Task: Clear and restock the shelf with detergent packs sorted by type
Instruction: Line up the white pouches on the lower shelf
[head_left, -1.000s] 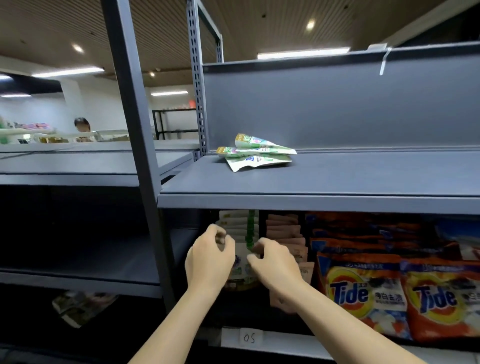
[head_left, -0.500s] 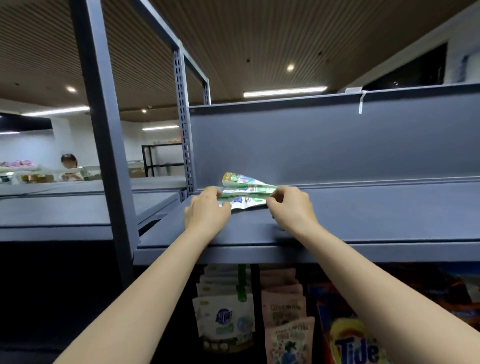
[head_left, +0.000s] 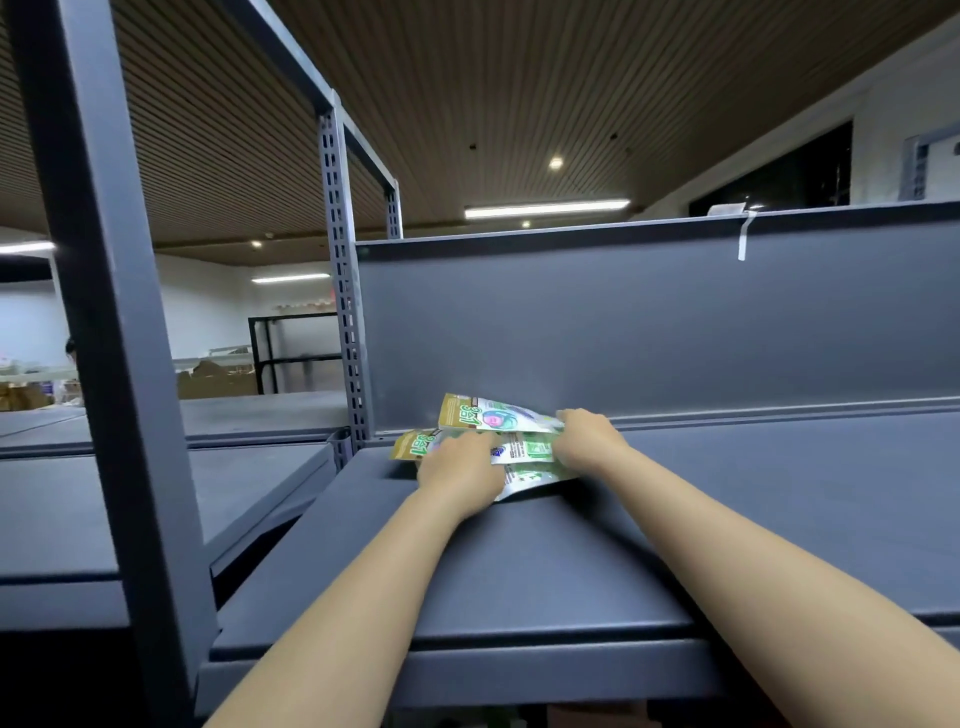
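Note:
A small stack of green-and-white detergent packs (head_left: 498, 418) lies flat at the back left of the grey top shelf (head_left: 727, 519), close to the back panel. My left hand (head_left: 460, 475) rests palm down on the stack's near left side, fingers closed over the packs. Over on the stack's right edge, my right hand (head_left: 587, 439) grips the packs. Both forearms stretch across the shelf board. The lower packs are partly hidden under my hands.
A grey upright post (head_left: 104, 338) stands at the front left and a perforated post (head_left: 345, 332) at the back left. A neighbouring grey shelf (head_left: 234, 488) adjoins on the left. A person (head_left: 70, 358) is far off at the left.
My hands rose from the packs on the lower shelf to the top shelf and closed on the green-and-white stack. The view tilted upward, so the lower shelf dropped out of sight.

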